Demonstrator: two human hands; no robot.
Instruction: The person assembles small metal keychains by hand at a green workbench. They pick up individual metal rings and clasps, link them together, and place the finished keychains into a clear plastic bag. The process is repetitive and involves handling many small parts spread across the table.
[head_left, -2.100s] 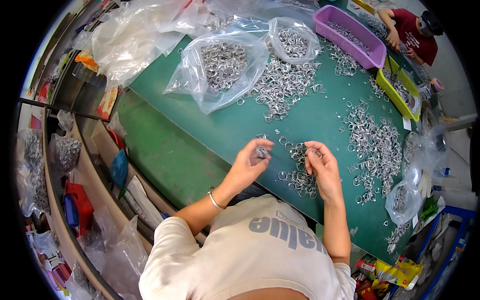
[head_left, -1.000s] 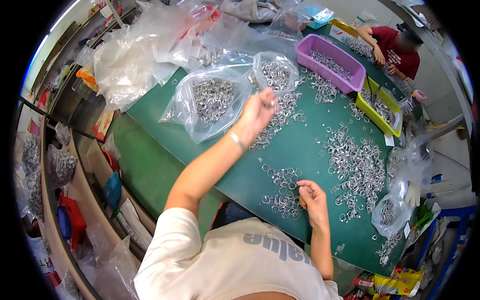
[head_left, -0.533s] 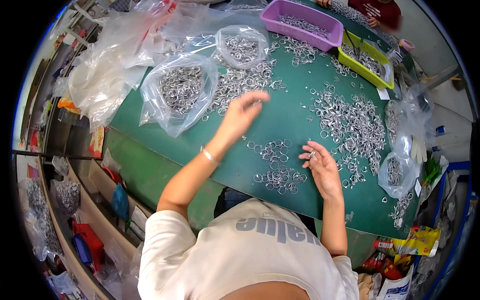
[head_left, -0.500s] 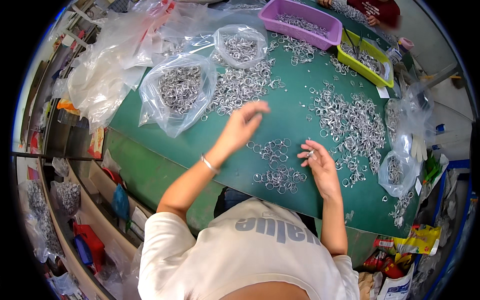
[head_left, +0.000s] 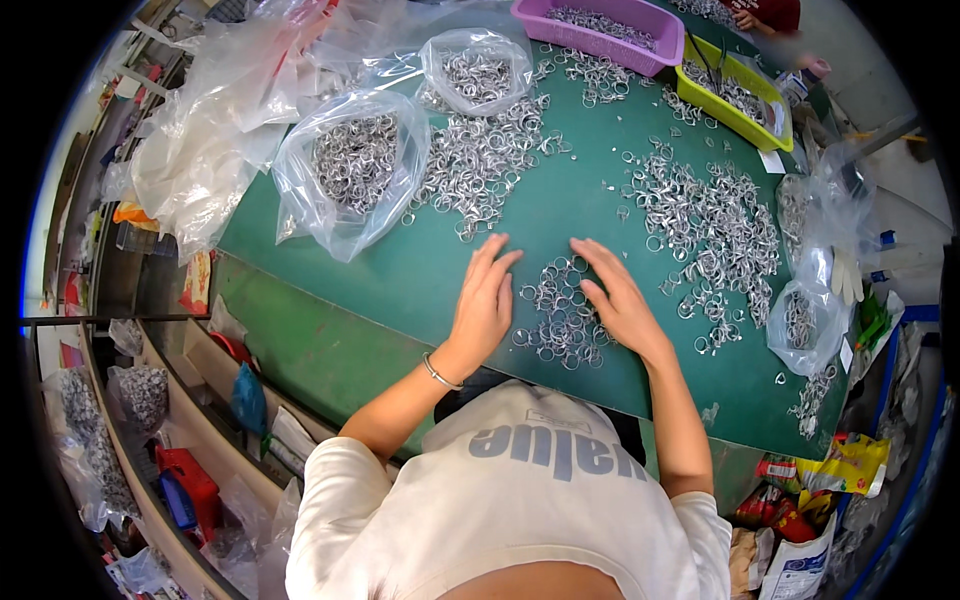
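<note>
A small pile of silver metal rings (head_left: 565, 335) lies on the green table between my two hands. At the left of this pile is my left hand (head_left: 485, 308), fingers stretched out and nothing seen in it. My right hand (head_left: 622, 308) rests against the pile's right edge, its fingers extended and the thumb over some rings. A larger heap of rings (head_left: 708, 230) spreads out to the right. Farther off on the left, another ring heap (head_left: 475, 170) lies beside an open clear plastic bag (head_left: 410, 195) filled with rings.
A second ring-filled bag (head_left: 515, 75) stands behind the first. At the back are a purple basket (head_left: 655, 62) and a yellow-green basket (head_left: 740, 133), both holding rings. A smaller bag (head_left: 795, 350) sits by the right edge. Another person's hand (head_left: 746, 20) shows at the far right.
My left hand has come down from near the left heap to the pile. My right hand, which held a ring, has moved in against the pile with its fingers straightened.
</note>
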